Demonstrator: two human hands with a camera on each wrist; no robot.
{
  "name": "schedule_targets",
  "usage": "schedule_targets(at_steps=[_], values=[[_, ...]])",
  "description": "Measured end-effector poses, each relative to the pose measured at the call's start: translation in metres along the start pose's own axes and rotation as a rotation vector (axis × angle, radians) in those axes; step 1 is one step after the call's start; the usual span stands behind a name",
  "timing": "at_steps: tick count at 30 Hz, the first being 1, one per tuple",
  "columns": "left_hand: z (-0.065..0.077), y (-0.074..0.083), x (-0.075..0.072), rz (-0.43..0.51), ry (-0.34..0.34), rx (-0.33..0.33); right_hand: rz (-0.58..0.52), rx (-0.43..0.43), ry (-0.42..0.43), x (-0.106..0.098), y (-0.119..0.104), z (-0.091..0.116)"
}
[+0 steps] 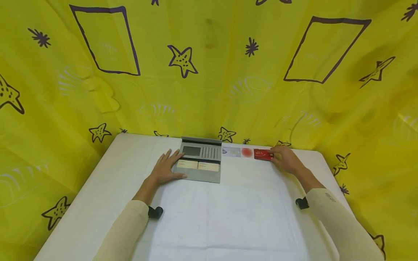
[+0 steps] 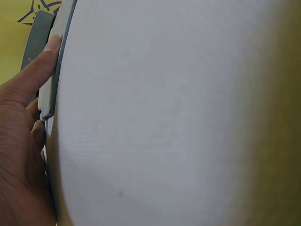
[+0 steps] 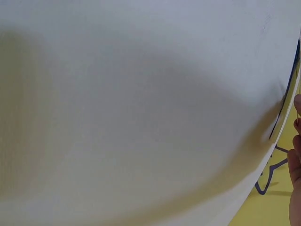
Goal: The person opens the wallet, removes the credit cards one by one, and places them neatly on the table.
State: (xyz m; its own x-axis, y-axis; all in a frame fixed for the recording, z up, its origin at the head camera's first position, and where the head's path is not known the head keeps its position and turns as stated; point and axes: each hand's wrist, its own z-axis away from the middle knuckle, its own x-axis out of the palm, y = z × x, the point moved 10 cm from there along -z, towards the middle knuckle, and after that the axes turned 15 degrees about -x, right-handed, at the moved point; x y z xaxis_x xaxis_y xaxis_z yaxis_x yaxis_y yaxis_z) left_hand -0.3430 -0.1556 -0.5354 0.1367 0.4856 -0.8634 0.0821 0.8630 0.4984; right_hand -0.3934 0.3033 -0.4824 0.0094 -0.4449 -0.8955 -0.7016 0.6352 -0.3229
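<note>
Sleeves (image 1: 122, 230) nearest; red card (image 1: 262, 154) lies lengthwise left to right.

Red card (image 1: 262, 154) in right hand (image 1: 286, 159)

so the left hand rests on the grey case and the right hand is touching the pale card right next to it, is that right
Not quite: the right hand is touching the red card at the far end of the row, as the head view shows. The left hand does rest on the grey case.
</note>
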Motion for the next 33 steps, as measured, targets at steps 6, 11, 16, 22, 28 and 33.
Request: schedule_targets(at_steps=[6,11,16,22,28,33], values=[[0.001,0.001,-0.001,-0.007,0.012,0.004,0.003,0.007,0.002,-0.003,0.006,0.007],[0.002,0.001,-0.001,-0.007,0.009,0.008,0.005,0.014,0.013,-0.007,0.008,0.014],[0.0,0.0,0.0,-0.011,0.003,0.005,0.001,0.022,0.024,-0.01,0.01,0.018],[0.0,-0.001,0.0,-0.016,-0.002,0.0,-0.008,0.027,0.029,-0.014,0.014,0.023],[0.0,-0.001,0.001,-0.007,-0.003,0.003,-0.008,0.012,0.044,-0.014,0.016,0.028],[0.0,0.0,0.001,-0.01,0.007,0.006,-0.012,0.053,0.051,-0.018,0.018,0.03]])
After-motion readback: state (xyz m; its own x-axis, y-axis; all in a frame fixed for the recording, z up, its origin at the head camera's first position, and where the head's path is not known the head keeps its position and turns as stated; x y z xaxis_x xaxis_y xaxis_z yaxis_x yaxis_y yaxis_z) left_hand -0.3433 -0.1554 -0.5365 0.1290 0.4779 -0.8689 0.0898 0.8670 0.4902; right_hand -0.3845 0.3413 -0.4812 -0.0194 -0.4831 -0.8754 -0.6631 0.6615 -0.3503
